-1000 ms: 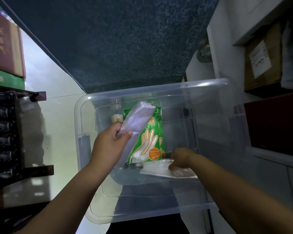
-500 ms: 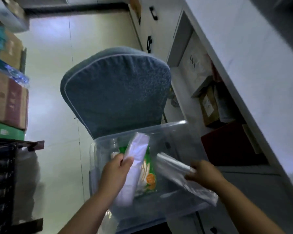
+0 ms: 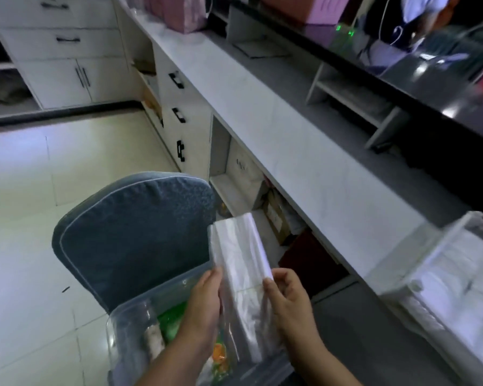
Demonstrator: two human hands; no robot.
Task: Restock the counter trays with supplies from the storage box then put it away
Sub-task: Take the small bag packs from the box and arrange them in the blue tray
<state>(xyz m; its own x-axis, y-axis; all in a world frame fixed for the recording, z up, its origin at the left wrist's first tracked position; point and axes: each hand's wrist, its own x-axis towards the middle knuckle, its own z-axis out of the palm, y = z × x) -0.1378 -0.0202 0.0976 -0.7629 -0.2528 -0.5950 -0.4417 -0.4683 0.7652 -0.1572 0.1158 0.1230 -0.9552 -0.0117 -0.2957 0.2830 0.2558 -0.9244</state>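
**Student:** How are the two hands posed?

**Instructor:** Both forearms enter from the lower edge. The left hand (image 3: 204, 302) shows its back to the camera, its fingers curled round the left edge of a clear plastic packet (image 3: 239, 257). The right hand (image 3: 287, 299) shows its palm side, thumb pressed on the packet's front near the right edge and fingers wrapped behind. Both sets of fingers are therefore grasping the packet. It stands nearly upright between the hands, its top tilted slightly to the right. Whether it is one pack or two held together cannot be told.

**Student:** Where does the packet sit relative to its surroundings?

**Instructor:** It is held above the far right part of the transparent storage box (image 3: 123, 338), which rests on the seat of a blue-grey chair (image 3: 134, 235). A green packet (image 3: 175, 319) lies inside the box, below the left wrist.

**Student:** Which edges bound the space for moving?

**Instructor:** The chair back rises just left of the packet. To the right, the white tabletop (image 3: 290, 151) runs diagonally, and its front edge passes near the right hand. A tray (image 3: 430, 246) of white supplies stands on the tabletop at lower right, well apart from the packet. A bare stretch of tabletop lies between them. The tiled floor (image 3: 25, 218) is open to the left of the chair.
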